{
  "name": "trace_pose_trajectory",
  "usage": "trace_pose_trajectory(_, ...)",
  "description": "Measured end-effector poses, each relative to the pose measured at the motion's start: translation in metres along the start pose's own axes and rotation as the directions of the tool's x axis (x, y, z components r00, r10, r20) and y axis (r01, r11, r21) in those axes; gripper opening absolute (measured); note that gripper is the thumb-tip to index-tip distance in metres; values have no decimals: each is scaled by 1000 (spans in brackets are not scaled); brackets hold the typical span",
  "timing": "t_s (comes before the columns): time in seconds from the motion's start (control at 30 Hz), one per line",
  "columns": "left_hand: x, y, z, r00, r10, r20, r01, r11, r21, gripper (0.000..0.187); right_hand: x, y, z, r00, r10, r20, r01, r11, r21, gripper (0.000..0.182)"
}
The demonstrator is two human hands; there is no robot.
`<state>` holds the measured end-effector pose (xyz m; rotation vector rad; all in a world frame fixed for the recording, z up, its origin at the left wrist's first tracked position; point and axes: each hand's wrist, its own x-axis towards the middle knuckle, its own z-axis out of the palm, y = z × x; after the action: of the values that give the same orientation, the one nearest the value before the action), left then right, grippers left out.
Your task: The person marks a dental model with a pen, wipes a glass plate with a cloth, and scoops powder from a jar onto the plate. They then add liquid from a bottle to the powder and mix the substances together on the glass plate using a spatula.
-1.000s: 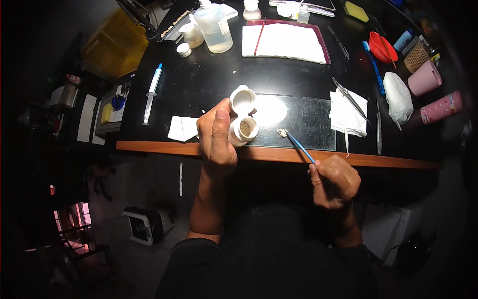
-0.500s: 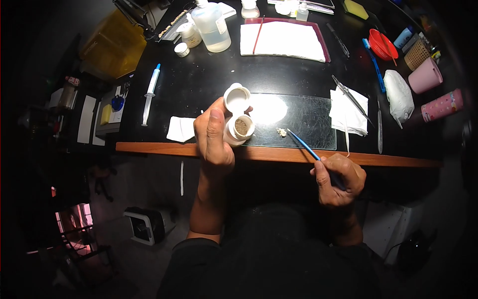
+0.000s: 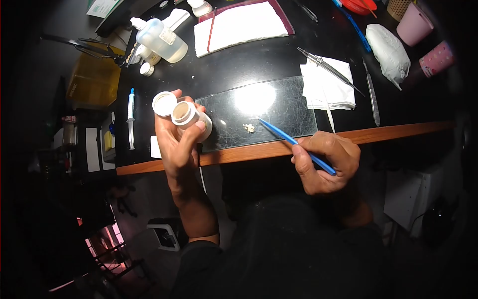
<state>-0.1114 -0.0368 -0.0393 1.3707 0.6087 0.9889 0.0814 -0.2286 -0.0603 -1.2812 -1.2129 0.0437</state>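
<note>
My left hand [image 3: 175, 138] holds a small open white jar [image 3: 188, 116] with brownish powder inside, and its white lid [image 3: 164, 103] sits against the fingertips just left of it. My right hand [image 3: 326, 162] grips a thin blue-handled tool [image 3: 294, 142], its tip resting on the glass slab [image 3: 264, 112] beside a small heap of powder [image 3: 248, 128]. The slab lies on the black worktop near its wooden front edge [image 3: 259, 149], with a bright light glare on it.
A syringe [image 3: 131, 117] lies left of the jar. A clear liquid bottle [image 3: 160, 38] and small pots stand at the back left, a tray with white cloth [image 3: 239, 25] behind. Tissue with metal instruments [image 3: 326, 79] lies right of the slab; pink cups [image 3: 423, 30] far right.
The view has tilted and shifted. My left hand has moved the jar and lid left, off the slab. My right hand has slid nearer the slab, the tool tip still beside the powder heap.
</note>
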Motion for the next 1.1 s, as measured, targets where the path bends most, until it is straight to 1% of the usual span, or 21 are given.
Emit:
trace_pose_trajectory(0.03, 4, 0, -2, 1000, 5, -5, -5, 1000, 23, 72, 1, 1, -2, 1000, -10, 6, 10, 1000, 6, 10)
trace_pose_trajectory(0.07, 9, 0, -5, 1000, 10, -10, -10, 999, 45, 72, 2, 3, -5, 997, -67, 49, 68, 998, -12, 10)
trace_pose_trajectory(0.17, 22, 11, -2, 999, 38, -35, -32, 987, 155, 69, 5, 5, -5, 989, -141, 41, 141, 990, -10, 11)
trace_pose_trajectory(0.23, 33, 21, 5, 998, 53, -33, -43, 964, 263, 68, 4, 7, -3, 990, -137, 16, 137, 991, 14, 11)
trace_pose_trajectory(0.27, 40, 20, 6, 995, 99, -30, -87, 959, 270, 66, 4, 8, -4, 991, -136, 13, 135, 991, 23, 11)
trace_pose_trajectory(0.37, 59, 16, 3, 993, 116, 2, -106, 908, 405, 62, 4, 9, -4, 988, -151, 8, 151, 988, 26, 12)
trace_pose_trajectory(0.4, 63, 14, 5, 991, 136, 3, -124, 893, 432, 57, 4, 10, -4, 987, -159, 7, 159, 987, 20, 12)
trace_pose_trajectory(0.47, 68, 12, 10, 991, 131, 18, -123, 873, 473, 55, 3, 11, -2, 987, -162, -15, 162, 986, 33, 13)
trace_pose_trajectory(0.5, 70, 11, 11, 991, 130, 22, -124, 862, 491, 54, 3, 11, -2, 986, -165, -24, 166, 985, 40, 14)
trace_pose_trajectory(0.6, 77, 0, 8, 993, 118, 20, -113, 879, 463, 53, 2, 9, -2, 989, -150, -21, 150, 988, 36, 14)
trace_pose_trajectory(0.7, 81, -6, 7, 996, 84, 33, -90, 887, 452, 54, 4, 7, -4, 992, -125, 19, 125, 992, 7, 14)
trace_pose_trajectory(0.73, 82, -6, 7, 997, 74, 27, -78, 876, 475, 54, 5, 6, -4, 992, -121, 33, 122, 993, -3, 13)
trace_pose_trajectory(0.77, 82, -9, 7, 997, 78, 19, -78, 898, 433, 53, 5, 5, -4, 992, -118, 44, 118, 993, -14, 13)
trace_pose_trajectory(0.83, 81, -11, 5, 997, 69, 27, -74, 892, 447, 50, 5, 1, -6, 994, -83, 69, 86, 996, -29, 12)
trace_pose_trajectory(0.87, 82, -11, 3, 997, 66, 35, -74, 887, 456, 49, 4, 1, -6, 994, -84, 70, 87, 995, -39, 12)
trace_pose_trajectory(0.9, 81, -10, -1, 998, 55, 34, -65, 852, 520, 49, 3, 1, -5, 994, -83, 71, 86, 995, -48, 12)
trace_pose_trajectory(0.93, 80, -10, -2, 998, 60, 31, -68, 839, 541, 50, 1, 1, -5, 996, -62, 68, 65, 997, -48, 13)
trace_pose_trajectory(0.97, 78, -10, -4, 998, 63, 31, -70, 826, 559, 52, 1, 3, -3, 998, -61, 26, 62, 998, -28, 11)
trace_pose_trajectory(1.0, 77, -11, -7, 997, 65, 39, -76, 804, 590, 58, 0, 3, -3, 998, -55, 24, 56, 998, -33, 11)
trace_pose_trajectory(1.1, 66, -5, -5, 989, 135, 64, -145, 759, 634, 62, -3, 3, 0, 1000, -26, 5, 27, 999, -47, 10)
